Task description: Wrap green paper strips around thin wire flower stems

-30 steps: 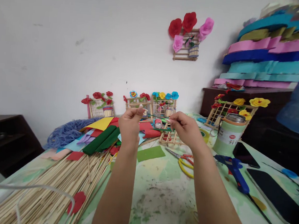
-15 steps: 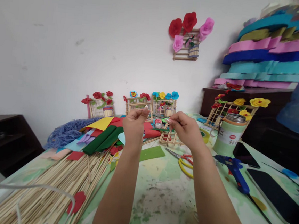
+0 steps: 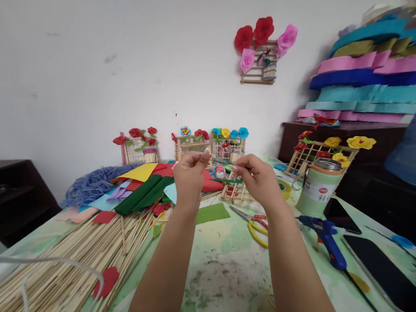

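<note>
Above the middle of the table, my left hand (image 3: 191,175) pinches one end of a thin dark wire (image 3: 224,162) between thumb and forefinger. My right hand (image 3: 257,179), closed in a pinch, grips the wire's other end. A narrow green strip (image 3: 231,181) shows just below the right fingertips; I cannot tell whether it is held. Behind the hands are a small clear jar (image 3: 220,171) and a lattice frame of sticks (image 3: 236,193). Closer to me lie a green paper piece (image 3: 213,214) and yellow-handled scissors (image 3: 257,232).
Bundled sticks (image 3: 57,254) and a white cable (image 3: 53,260) spread over the left side. On the right are a green flask (image 3: 317,190), a blue glue gun (image 3: 331,242) with its cord, and a phone (image 3: 383,273). Stick frames with paper flowers (image 3: 229,143) line the wall.
My left hand has shifted slightly right, closer to my right hand. The right hand has hardly moved, and both still pinch the wire.
</note>
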Demonstrator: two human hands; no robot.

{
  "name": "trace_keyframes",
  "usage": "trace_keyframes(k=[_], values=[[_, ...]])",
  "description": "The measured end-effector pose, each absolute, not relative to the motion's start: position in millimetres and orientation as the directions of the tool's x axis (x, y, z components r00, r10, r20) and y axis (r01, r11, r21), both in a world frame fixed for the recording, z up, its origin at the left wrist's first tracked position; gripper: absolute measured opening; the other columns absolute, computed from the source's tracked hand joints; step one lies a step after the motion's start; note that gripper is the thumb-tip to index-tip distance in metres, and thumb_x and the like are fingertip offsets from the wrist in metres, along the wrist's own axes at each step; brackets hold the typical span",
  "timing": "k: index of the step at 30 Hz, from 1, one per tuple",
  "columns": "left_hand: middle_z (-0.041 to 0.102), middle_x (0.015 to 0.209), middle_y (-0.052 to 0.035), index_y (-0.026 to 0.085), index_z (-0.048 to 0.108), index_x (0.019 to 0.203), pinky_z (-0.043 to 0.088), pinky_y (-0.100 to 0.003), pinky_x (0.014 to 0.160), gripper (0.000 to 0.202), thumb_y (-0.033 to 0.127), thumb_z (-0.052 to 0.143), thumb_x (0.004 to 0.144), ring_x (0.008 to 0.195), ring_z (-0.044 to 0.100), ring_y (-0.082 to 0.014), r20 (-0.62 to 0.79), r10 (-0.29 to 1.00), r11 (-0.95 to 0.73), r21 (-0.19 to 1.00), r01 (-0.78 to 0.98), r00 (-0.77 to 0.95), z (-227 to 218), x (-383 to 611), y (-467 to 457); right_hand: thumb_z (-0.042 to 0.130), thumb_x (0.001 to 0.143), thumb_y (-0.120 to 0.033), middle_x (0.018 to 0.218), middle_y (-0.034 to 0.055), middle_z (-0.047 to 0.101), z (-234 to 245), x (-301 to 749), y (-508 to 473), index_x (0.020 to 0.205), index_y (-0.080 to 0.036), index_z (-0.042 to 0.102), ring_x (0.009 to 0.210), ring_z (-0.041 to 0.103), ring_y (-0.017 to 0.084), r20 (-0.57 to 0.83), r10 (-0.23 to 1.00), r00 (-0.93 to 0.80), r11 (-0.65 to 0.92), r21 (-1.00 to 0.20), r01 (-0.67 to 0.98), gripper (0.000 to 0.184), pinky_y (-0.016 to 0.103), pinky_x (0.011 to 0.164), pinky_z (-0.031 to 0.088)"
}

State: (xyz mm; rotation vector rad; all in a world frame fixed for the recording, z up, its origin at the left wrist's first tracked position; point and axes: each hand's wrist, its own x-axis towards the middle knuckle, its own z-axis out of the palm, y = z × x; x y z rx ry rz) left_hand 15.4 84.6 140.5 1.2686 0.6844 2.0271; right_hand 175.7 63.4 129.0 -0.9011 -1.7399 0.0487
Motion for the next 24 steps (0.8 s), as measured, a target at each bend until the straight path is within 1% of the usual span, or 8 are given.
trace_keyframes(k=[4, 8, 10, 12, 14, 15, 18, 24], values=[[0.064, 0.066, -0.0003, 0.016, 0.068, 0.061, 0.042, -0.023, 0.066, 0.02, 0.034, 0.075, 0.065, 0.066, 0.053, -0.0099, 0.595, 0.74, -0.669, 0.699, -0.252, -0.315, 138.7, 18.7, 84.0, 0.048, 0.088, -0.018, 0.07, 0.0, 0.063, 132.6, 176.0, 60.8, 0.075, -0.02, 0.056, 0.064, 0.054, 0.014, 0.808, 0.58, -0.105, 0.691, -0.42, 0.589, 0.016, 0.026, 0.062, 0.037], [0.062, 0.067, -0.0003, 0.016, 0.068, 0.061, 0.043, -0.023, 0.067, 0.022, 0.036, 0.076, 0.065, 0.066, 0.053, -0.0097, 0.605, 0.736, -0.673, 0.699, -0.241, -0.303, 137.4, 20.2, 84.7, 0.046, 0.09, -0.022, 0.068, 0.0004, 0.058, 134.0, 176.7, 60.5, 0.072, -0.02, 0.053, 0.065, 0.051, 0.014, 0.804, 0.583, -0.117, 0.669, -0.393, 0.631, 0.02, 0.026, 0.061, 0.035], [0.062, 0.067, -0.0001, 0.016, 0.068, 0.062, 0.042, -0.023, 0.066, 0.022, 0.036, 0.076, 0.065, 0.065, 0.052, -0.0094, 0.608, 0.733, -0.677, 0.698, -0.233, -0.306, 137.5, 19.7, 85.0, 0.046, 0.09, -0.024, 0.068, -0.0001, 0.055, 133.0, 176.5, 61.5, 0.076, -0.02, 0.053, 0.064, 0.049, 0.013, 0.806, 0.579, -0.123, 0.683, -0.397, 0.614, 0.017, 0.025, 0.06, 0.035], [0.062, 0.067, 0.0001, 0.016, 0.069, 0.063, 0.042, -0.023, 0.065, 0.022, 0.037, 0.076, 0.066, 0.065, 0.052, -0.0094, 0.606, 0.732, -0.677, 0.702, -0.224, -0.312, 137.9, 18.7, 85.1, 0.049, 0.089, -0.024, 0.068, -0.0013, 0.053, 131.4, 176.2, 62.7, 0.087, -0.021, 0.054, 0.061, 0.047, 0.013, 0.803, 0.58, -0.135, 0.707, -0.414, 0.573, 0.006, 0.025, 0.059, 0.035], [0.063, 0.067, -0.0001, 0.016, 0.069, 0.064, 0.042, -0.023, 0.065, 0.022, 0.038, 0.075, 0.066, 0.066, 0.052, -0.0099, 0.603, 0.733, -0.674, 0.707, -0.213, -0.315, 138.2, 17.8, 85.0, 0.053, 0.087, -0.023, 0.069, -0.0021, 0.052, 129.9, 175.9, 63.5, 0.098, -0.022, 0.053, 0.06, 0.045, 0.013, 0.801, 0.583, -0.136, 0.724, -0.435, 0.536, 0.012, 0.025, 0.059, 0.036], [0.063, 0.066, -0.0002, 0.016, 0.069, 0.064, 0.042, -0.023, 0.065, 0.023, 0.038, 0.075, 0.066, 0.065, 0.052, -0.01, 0.604, 0.733, -0.674, 0.709, -0.209, -0.315, 138.3, 17.6, 85.0, 0.054, 0.086, -0.022, 0.069, -0.002, 0.052, 129.5, 175.8, 63.5, 0.098, -0.022, 0.052, 0.06, 0.046, 0.013, 0.803, 0.581, -0.132, 0.727, -0.439, 0.528, 0.013, 0.025, 0.059, 0.036], [0.062, 0.067, -0.0003, 0.016, 0.068, 0.063, 0.042, -0.024, 0.066, 0.025, 0.039, 0.076, 0.065, 0.065, 0.052, -0.0102, 0.604, 0.735, -0.672, 0.709, -0.213, -0.306, 137.6, 18.5, 84.8, 0.052, 0.086, -0.019, 0.07, -0.0002, 0.057, 130.2, 176.0, 62.2, 0.083, -0.021, 0.053, 0.063, 0.049, 0.014, 0.819, 0.562, -0.113, 0.725, -0.421, 0.545, 0.003, 0.026, 0.06, 0.037], [0.06, 0.066, -0.0004, 0.015, 0.066, 0.062, 0.043, -0.024, 0.07, 0.024, 0.037, 0.073, 0.07, 0.067, 0.053, -0.0104, 0.62, 0.734, -0.674, 0.713, -0.191, -0.276, 135.0, 22.4, 82.5, 0.045, 0.09, -0.022, 0.068, 0.0008, 0.058, 134.6, 177.4, 59.5, 0.073, -0.02, 0.052, 0.065, 0.052, 0.015, 0.817, 0.563, -0.127, 0.694, -0.384, 0.609, 0.019, 0.027, 0.062, 0.036]])
